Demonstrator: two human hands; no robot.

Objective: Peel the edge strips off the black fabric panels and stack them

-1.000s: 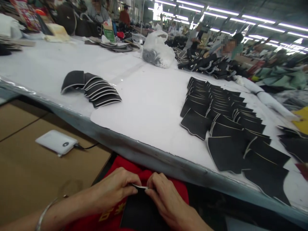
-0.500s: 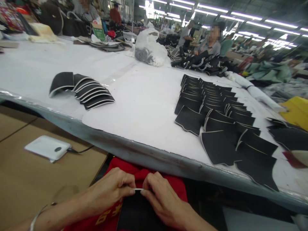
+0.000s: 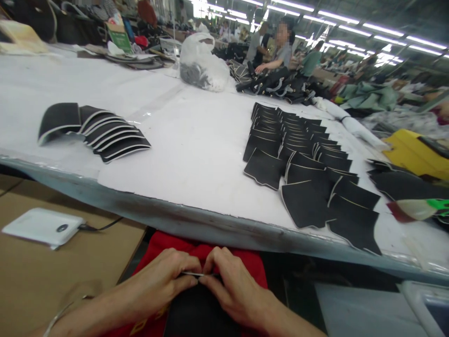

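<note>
A black piece with a pale edge (image 3: 201,311) lies over a red cloth (image 3: 257,267) at the bottom centre. My left hand (image 3: 175,271) pinches its top edge from the left, thumb below and fingers above. Close beside it, my right hand (image 3: 229,283) pinches the same edge, the fingertips of both hands nearly touching. On the white table, a fanned row of black pieces (image 3: 112,133) lies at the left. Several overlapping rows of similar black pieces (image 3: 305,199) cover the right part of the table.
The table's front edge (image 3: 210,223) runs just beyond my hands. A white device with a cable (image 3: 44,227) rests on brown board at the left. Farther back are a plastic bag (image 3: 203,63) and a person (image 3: 280,49). A brush (image 3: 414,209) lies at the right.
The table scene has shifted left in view. My hands have come closer together along the pale edge, leaving less of it exposed between the fingertips.
</note>
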